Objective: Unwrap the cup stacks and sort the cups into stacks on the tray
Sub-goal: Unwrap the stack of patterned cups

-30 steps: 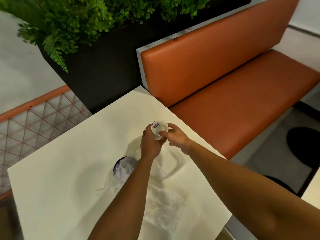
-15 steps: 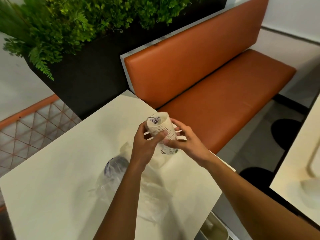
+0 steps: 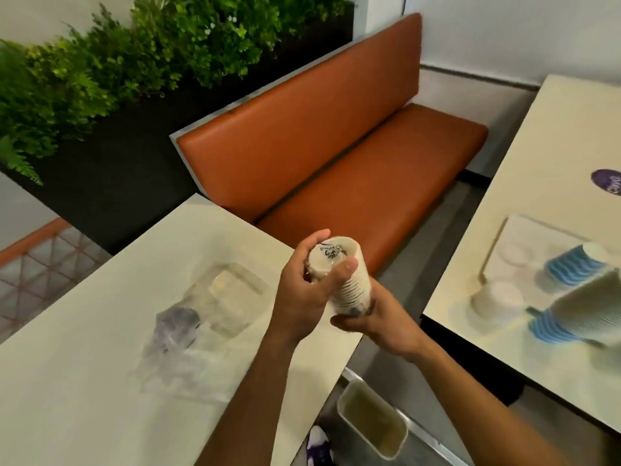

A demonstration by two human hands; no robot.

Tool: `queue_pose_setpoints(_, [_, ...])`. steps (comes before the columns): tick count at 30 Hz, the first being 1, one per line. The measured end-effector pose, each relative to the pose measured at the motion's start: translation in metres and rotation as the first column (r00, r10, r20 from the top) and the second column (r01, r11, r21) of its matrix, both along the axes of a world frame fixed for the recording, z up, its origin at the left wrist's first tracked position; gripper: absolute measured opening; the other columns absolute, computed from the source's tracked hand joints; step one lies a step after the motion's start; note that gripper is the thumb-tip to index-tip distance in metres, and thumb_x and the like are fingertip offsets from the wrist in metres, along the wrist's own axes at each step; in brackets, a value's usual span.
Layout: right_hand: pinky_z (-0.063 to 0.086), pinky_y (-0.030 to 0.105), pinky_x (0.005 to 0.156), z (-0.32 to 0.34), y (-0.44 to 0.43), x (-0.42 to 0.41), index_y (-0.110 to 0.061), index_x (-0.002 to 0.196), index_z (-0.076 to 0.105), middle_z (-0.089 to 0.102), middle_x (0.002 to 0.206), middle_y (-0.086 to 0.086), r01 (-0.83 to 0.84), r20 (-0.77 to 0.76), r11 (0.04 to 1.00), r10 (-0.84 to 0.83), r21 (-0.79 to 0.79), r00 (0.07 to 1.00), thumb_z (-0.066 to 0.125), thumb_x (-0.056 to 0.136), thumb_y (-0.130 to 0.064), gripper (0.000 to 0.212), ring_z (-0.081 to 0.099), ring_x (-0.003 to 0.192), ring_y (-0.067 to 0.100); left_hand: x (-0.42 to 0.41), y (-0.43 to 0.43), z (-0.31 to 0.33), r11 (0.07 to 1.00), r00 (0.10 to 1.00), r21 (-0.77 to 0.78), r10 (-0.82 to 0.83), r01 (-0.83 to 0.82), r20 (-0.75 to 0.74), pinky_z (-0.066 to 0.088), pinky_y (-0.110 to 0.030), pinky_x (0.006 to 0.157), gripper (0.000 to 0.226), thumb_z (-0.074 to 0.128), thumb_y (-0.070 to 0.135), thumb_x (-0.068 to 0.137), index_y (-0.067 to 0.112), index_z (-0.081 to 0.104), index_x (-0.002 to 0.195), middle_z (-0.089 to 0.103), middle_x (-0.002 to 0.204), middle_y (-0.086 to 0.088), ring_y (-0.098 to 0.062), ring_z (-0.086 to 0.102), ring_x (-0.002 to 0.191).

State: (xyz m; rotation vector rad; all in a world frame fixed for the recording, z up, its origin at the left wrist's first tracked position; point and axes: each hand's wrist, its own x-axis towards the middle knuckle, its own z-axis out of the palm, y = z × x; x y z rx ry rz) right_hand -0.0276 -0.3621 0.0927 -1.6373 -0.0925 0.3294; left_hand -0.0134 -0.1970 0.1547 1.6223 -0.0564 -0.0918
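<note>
Cup stack (image 3: 349,284) lifted higher, now above the bench-side edge of the table (image 3: 84,364); a second ago it sat low over the tabletop, seen end-on. It is tilted now, ribbed side showing. Right hand (image 3: 379,322) dropped from the top to cup the lower end. Left hand (image 3: 302,297) moved up, thumb across the top rim.

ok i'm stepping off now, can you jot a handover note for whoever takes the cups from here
Left hand grips the top of the white cup stack; right hand holds its lower end, at the edge of the near table.
Loose clear wrap lies on that table.
Tray on the right table already holds blue stacks and white cups.
Left: get this stack onto the tray.
</note>
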Motion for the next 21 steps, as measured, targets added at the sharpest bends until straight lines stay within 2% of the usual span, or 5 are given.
queue_pose_setpoints(5, [0.058, 0.020, 0.078, 0.015, -0.054, -0.051, -0.031, 0.130, 0.053, 0.071, 0.109, -0.017, 0.100, 0.030, 0.995, -0.099, -0.026, 0.995, 0.087, 0.078, -0.001, 0.068, 0.069, 0.107, 0.009, -0.047, -0.065, 0.001, 0.999, 0.998, 0.032, -0.029, 0.028, 0.048, 0.059, -0.030, 0.094, 0.078, 0.082, 0.056, 0.071, 0.029, 0.055, 0.140, 0.066, 0.130, 0.013, -0.011, 0.065, 0.119])
queue_pose_setpoints(8, [0.056, 0.016, 0.078, 0.018, -0.083, -0.078, -0.033, 0.129, 0.054, 0.070, 0.109, -0.024, 0.126, 0.049, 0.991, -0.124, -0.050, 0.991, 0.087, 0.079, -0.003, 0.068, 0.068, 0.109, 0.005, -0.072, -0.098, 0.002, 0.999, 0.999, 0.041, -0.030, 0.029, 0.037, 0.061, -0.036, 0.093, 0.071, 0.085, 0.048, 0.073, 0.026, 0.058, 0.135, 0.069, 0.125, 0.011, -0.012, 0.068, 0.115])
queue_pose_setpoints(14, [0.058, 0.022, 0.086, 0.030, -0.130, -0.122, -0.035, 0.136, 0.051, 0.068, 0.120, -0.017, 0.169, 0.067, 0.986, -0.168, 0.001, 0.983, 0.085, 0.081, -0.005, 0.071, 0.065, 0.116, 0.009, -0.116, -0.150, 0.006, 0.995, 0.996, 0.071, -0.072, 0.069, 0.046, 0.058, -0.020, 0.086, 0.060, 0.083, 0.050, 0.068, 0.043, 0.056, 0.122, 0.066, 0.119, 0.030, 0.007, 0.066, 0.108])
queue_pose_setpoints(18, [0.059, 0.038, 0.098, 0.031, -0.158, -0.146, -0.038, 0.139, 0.049, 0.064, 0.130, -0.007, 0.213, 0.072, 0.977, -0.215, 0.027, 0.974, 0.084, 0.082, -0.006, 0.074, 0.062, 0.122, 0.016, -0.140, -0.180, 0.003, 0.992, 0.992, 0.054, -0.120, 0.118, 0.031, 0.058, -0.019, 0.082, 0.061, 0.085, 0.052, 0.064, 0.044, 0.057, 0.118, 0.068, 0.111, 0.035, 0.005, 0.067, 0.107])
queue_pose_setpoints(21, [0.059, 0.036, 0.097, 0.030, -0.177, -0.165, -0.043, 0.134, 0.049, 0.063, 0.130, -0.010, 0.223, 0.084, 0.975, -0.223, 0.017, 0.971, 0.082, 0.083, -0.003, 0.073, 0.061, 0.122, 0.016, -0.152, -0.197, 0.001, 0.981, 0.982, 0.058, -0.188, 0.187, 0.021, 0.058, -0.019, 0.082, 0.065, 0.087, 0.050, 0.063, 0.041, 0.058, 0.121, 0.069, 0.116, 0.027, -0.003, 0.068, 0.112])
